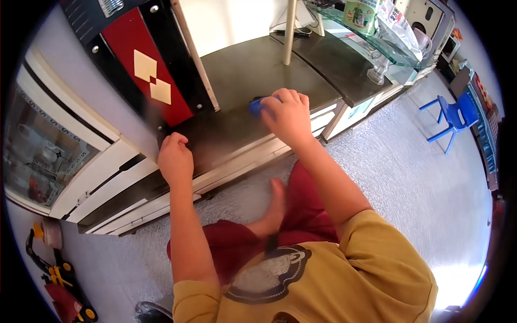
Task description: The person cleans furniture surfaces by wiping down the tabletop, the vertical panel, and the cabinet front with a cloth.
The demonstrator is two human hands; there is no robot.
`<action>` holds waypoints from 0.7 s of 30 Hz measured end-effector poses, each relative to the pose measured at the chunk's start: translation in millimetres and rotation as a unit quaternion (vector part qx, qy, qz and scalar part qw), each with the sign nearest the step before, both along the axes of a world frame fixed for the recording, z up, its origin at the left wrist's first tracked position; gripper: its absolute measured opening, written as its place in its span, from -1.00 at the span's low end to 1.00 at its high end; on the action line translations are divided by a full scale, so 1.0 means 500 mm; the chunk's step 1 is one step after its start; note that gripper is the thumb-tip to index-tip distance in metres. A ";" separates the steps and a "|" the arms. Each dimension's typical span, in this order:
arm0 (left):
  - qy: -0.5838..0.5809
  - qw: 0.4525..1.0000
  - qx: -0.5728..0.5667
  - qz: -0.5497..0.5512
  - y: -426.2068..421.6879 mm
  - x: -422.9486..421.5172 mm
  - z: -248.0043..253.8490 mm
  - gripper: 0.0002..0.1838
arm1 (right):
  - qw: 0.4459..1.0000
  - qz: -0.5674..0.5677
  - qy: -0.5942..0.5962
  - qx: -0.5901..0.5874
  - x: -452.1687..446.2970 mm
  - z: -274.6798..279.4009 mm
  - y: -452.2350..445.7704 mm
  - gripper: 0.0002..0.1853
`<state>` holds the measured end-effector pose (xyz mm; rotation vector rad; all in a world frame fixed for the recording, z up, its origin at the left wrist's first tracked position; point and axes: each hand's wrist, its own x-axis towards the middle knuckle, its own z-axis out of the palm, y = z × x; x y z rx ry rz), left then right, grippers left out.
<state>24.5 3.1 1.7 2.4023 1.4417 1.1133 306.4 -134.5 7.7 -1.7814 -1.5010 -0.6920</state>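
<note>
My right hand (289, 116) is over the dark cabinet top, its fingers curled round a small blue object (257, 105). Most of that object is hidden by the fingers, so its kind does not show. Near the left end of the same cabinet top, my left hand (176, 156) is closed. A dark, motion-smeared shape (160, 134) rises from its fingertips, too blurred to name. Just beyond the left hand stands a tall black and red panel (137, 46) with two pale diamond-like patches.
The dark cabinet top (242, 70) has pale drawers along its front. A wooden post (290, 32) stands on it. A glass shelf (344, 24) holds packets at the back right. A blue chair (456, 116) stands right; a toy vehicle (64, 274) lies at lower left.
</note>
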 end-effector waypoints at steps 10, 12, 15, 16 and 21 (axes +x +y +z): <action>0.009 1.000 0.015 -0.023 0.006 -0.010 -0.004 -0.87 | 0.922 0.359 -0.064 -0.128 0.051 0.051 0.031 -0.74; 0.020 1.000 0.019 -0.014 0.002 -0.007 0.000 -0.87 | 0.959 0.227 -0.064 -0.155 0.121 0.049 0.043 -0.74; 0.023 0.999 0.023 -0.006 -0.001 0.003 -0.001 -0.90 | 0.994 0.044 -0.036 -0.096 0.158 0.023 0.051 -0.74; 0.024 0.999 0.023 0.000 0.000 0.002 -0.002 -0.91 | 0.997 0.016 -0.037 -0.073 0.137 0.009 0.047 -0.74; 0.031 0.999 0.033 -0.005 -0.001 -0.004 -0.008 -0.91 | 0.991 0.126 -0.006 -0.042 -0.030 0.018 -0.008 -0.72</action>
